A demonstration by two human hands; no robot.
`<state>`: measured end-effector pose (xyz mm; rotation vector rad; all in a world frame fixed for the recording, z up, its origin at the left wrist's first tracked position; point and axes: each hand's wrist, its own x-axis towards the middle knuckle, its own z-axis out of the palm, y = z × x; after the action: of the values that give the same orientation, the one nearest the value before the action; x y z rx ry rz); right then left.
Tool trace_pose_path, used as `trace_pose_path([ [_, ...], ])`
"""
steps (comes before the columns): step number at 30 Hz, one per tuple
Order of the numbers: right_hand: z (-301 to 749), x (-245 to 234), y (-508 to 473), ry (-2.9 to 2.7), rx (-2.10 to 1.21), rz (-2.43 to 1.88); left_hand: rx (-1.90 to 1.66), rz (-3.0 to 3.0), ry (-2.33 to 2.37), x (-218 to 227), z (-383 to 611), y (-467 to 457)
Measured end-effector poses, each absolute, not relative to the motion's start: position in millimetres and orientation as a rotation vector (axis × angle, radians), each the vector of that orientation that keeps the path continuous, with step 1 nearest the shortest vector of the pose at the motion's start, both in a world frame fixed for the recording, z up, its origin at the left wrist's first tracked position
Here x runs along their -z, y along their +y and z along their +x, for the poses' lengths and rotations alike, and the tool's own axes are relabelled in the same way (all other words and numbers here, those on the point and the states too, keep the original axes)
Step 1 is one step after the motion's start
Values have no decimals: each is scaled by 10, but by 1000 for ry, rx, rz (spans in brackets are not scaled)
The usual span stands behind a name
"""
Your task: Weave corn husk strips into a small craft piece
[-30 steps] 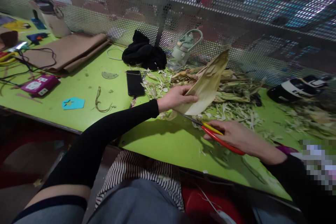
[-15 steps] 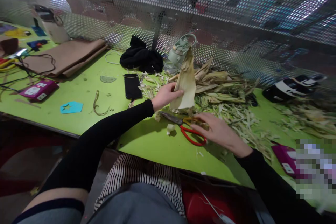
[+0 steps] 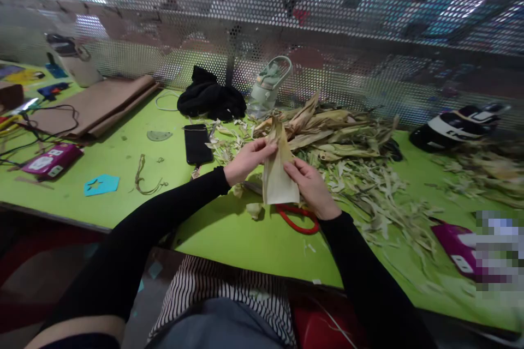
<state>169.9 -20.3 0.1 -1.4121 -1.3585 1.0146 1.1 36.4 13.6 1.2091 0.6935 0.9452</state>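
A pale, dried corn husk [image 3: 280,182] with a straight lower edge is held up between my two hands. My left hand [image 3: 249,159] pinches its left side near the narrow, yellowish top. On the opposite edge, my right hand [image 3: 309,184] grips it between thumb and fingers. Beneath the husk lie scissors with red handles [image 3: 301,227] on the green table; the husk and my right hand hide much of them. A small curled husk scrap [image 3: 254,210] rests to their left. Behind my hands spreads a heap of dried husks [image 3: 331,128], with shredded strips in front of it.
A black phone [image 3: 198,144], a black cloth [image 3: 213,95] and a pale green bottle [image 3: 266,84] stand or lie behind my left hand. Further left are a blue tag [image 3: 101,185] and a purple power strip [image 3: 52,161]. A dark bottle [image 3: 454,128] lies right, before a perforated metal screen [image 3: 352,65].
My right hand has left the scissors on the table and taken hold of the husk's right edge. The husk, still in my left hand, is lower and now covers part of the scissors.
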Motion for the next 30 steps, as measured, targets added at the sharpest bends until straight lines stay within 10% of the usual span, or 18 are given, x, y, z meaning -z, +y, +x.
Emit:
trace_pose_path([
  [19,1759,-1,-304,-1335,-1234,-1378,-893,1139,752,-182,-4,344],
  [30,1711,-15,-327,-1331,-733,-1415,-638,1449,693,-143,13,203],
])
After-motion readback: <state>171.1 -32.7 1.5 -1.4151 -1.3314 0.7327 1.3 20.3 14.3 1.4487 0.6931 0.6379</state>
